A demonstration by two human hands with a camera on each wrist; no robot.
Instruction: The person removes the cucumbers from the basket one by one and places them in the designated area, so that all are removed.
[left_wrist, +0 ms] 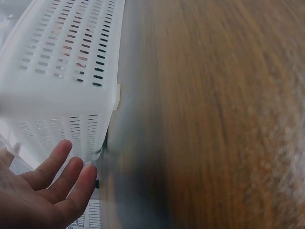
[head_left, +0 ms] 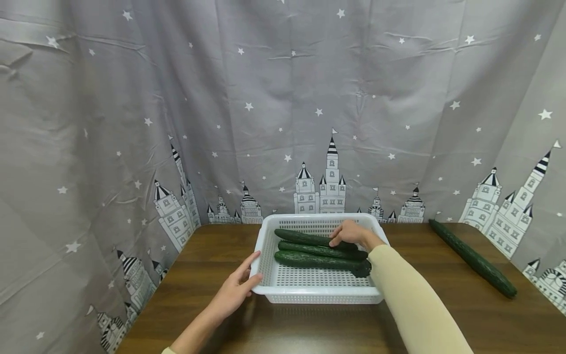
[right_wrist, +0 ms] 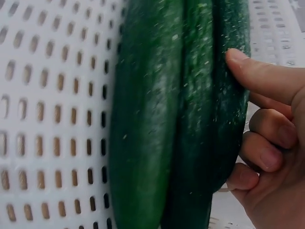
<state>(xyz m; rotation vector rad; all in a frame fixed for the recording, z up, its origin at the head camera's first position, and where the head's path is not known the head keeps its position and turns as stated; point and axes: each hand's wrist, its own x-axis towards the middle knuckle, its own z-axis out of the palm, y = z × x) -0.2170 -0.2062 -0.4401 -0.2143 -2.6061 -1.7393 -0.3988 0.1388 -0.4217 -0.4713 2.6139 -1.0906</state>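
Observation:
A white perforated plastic basket [head_left: 318,291] stands on the table with three dark green cucumbers lying side by side across it. My right hand [head_left: 351,233] reaches in from the right and holds the far cucumber [head_left: 300,237]. In the right wrist view, the thumb [right_wrist: 259,76] lies on that cucumber and the other fingers curl at its side. The middle cucumber [head_left: 318,250] and near cucumber [head_left: 316,260] rest alongside it. At the basket's left end, my left hand [head_left: 234,287] touches the rim with outstretched index finger and thumb; its other fingers [left_wrist: 71,183] spread loosely beside the outer wall.
Another long cucumber [head_left: 473,258] lies slantwise at the right side of the brown wooden table [head_left: 190,285]. Behind the table hangs a grey curtain [head_left: 265,123] printed with stars and castles, which also comes round both sides.

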